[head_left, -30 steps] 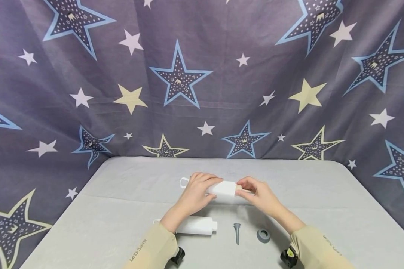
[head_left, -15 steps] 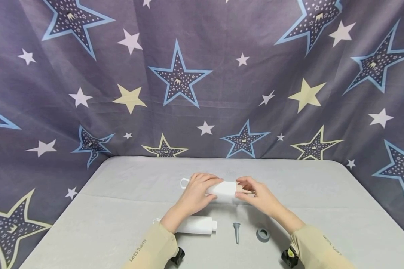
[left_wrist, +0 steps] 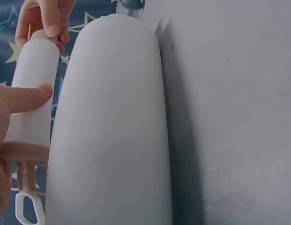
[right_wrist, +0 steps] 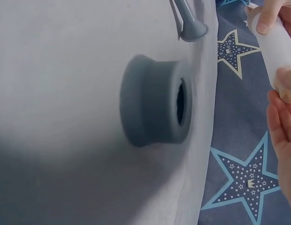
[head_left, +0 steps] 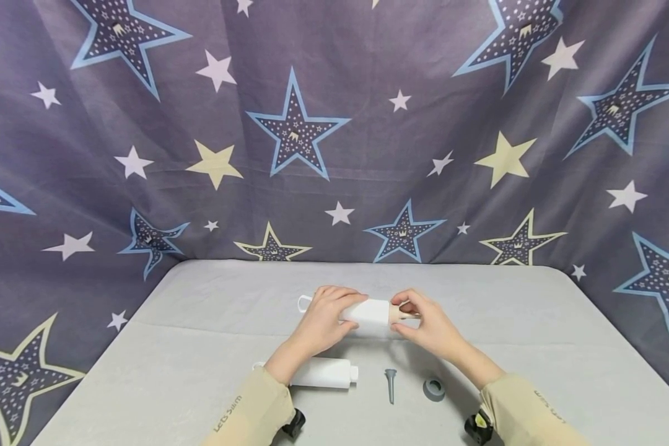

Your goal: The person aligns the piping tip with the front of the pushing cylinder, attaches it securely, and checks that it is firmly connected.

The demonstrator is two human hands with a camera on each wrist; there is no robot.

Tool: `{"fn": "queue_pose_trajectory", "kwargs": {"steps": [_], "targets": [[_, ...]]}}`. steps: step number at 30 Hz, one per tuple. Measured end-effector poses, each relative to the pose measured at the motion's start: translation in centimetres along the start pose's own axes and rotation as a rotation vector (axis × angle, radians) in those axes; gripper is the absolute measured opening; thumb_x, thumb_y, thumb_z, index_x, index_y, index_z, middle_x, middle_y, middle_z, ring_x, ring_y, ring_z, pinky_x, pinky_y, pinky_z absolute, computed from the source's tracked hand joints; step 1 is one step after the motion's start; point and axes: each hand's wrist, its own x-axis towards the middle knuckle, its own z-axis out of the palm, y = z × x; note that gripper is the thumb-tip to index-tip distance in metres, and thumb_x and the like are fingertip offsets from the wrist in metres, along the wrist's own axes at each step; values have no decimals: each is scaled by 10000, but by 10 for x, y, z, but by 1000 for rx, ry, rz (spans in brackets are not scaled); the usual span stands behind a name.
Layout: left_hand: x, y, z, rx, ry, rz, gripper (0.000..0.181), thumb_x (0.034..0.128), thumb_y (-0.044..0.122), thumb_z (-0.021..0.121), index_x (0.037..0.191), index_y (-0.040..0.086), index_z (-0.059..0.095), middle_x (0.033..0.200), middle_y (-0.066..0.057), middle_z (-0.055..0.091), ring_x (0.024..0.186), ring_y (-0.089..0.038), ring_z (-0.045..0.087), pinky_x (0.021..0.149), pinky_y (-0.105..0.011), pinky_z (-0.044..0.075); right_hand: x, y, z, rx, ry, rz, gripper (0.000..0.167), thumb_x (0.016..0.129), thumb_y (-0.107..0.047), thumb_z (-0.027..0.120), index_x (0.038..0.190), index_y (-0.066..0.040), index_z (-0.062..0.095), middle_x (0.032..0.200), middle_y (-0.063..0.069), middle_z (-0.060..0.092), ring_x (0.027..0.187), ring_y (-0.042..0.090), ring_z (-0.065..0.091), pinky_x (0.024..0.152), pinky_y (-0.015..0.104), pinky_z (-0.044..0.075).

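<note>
Nearest on the table (head_left: 201,384) lie a grey ring (right_wrist: 157,101), a flared grey pin (head_left: 391,385) and a white bottle (head_left: 326,373) partly hidden by the left forearm; none seems to obstruct. Beyond, held above them, the left hand (head_left: 324,313) grips a white cylinder (head_left: 376,311), while the right hand (head_left: 432,319) pinches its beige end piece (head_left: 394,314). Best to steady the body and work the end straight along the axis.

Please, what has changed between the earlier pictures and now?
Only a little: the right hand has opened slightly around the beige end piece, so more of it shows. The left hand still grips the white tube; the other white cylinder, grey peg and grey ring stayed put.
</note>
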Motion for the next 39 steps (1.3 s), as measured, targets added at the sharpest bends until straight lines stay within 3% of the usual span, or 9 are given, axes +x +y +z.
{"fn": "queue_pose_trajectory", "kwargs": {"steps": [13, 21, 32, 39], "targets": [[-1, 1, 0, -6, 8, 2, 491, 694, 177, 750, 1166, 179, 615, 1139, 27, 618, 1065, -145, 535, 964, -352, 332, -3, 1, -1, 5, -27, 49, 246, 816, -243, 666, 1037, -187, 574, 884, -96, 641, 892, 107, 623, 827, 353, 498], [-1, 2, 2, 28, 48, 39, 492, 681, 168, 755, 1154, 186, 621, 1122, 37, 624, 1035, -132, 541, 942, -339, 344, -4, 1, -1, 46, -34, 109, 182, 832, -268, 645, 988, -193, 590, 924, -72, 670, 931, 161, 644, 841, 358, 498], [-1, 0, 4, 95, 143, 99, 504, 640, 165, 772, 1125, 190, 637, 1090, 33, 641, 1000, -128, 562, 914, -326, 363, 1, -1, -2, 170, -47, 203, 198, 819, -255, 660, 965, -133, 606, 939, -1, 679, 970, 219, 635, 862, 356, 488], [-1, -3, 2, 102, 131, 83, 507, 639, 141, 767, 1125, 198, 634, 1100, 39, 633, 1017, -128, 549, 925, -324, 357, 3, 2, 2, 198, -68, 230, 271, 826, -277, 649, 1035, -115, 587, 957, 39, 668, 987, 245, 627, 873, 378, 481]]}}
